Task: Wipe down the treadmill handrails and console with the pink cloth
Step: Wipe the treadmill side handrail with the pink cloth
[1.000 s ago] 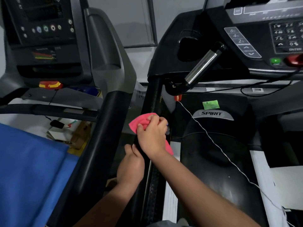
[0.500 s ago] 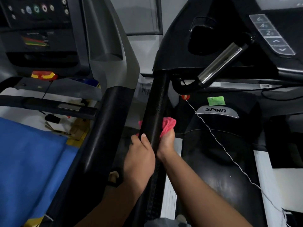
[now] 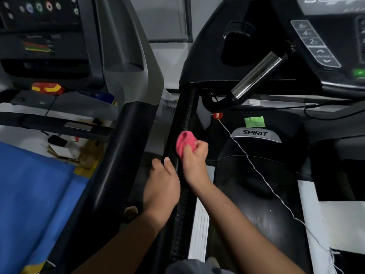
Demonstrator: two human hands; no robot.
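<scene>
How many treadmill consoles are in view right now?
2: left console at top left; right console at top right, cropped. More may sit outside the frame.

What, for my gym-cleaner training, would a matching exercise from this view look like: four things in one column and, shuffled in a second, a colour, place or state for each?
Things
1. pink cloth
2. left hand
3. sticker
4. metal grip bar

Descriptions
A. shiny silver, slanting below the console
B. bunched in the right hand, against the black handrail
C. green, just above the SPIRIT badge
D. grips the black handrail, nearer the person than the cloth

Pairs: 1-B, 2-D, 3-C, 4-A
</scene>
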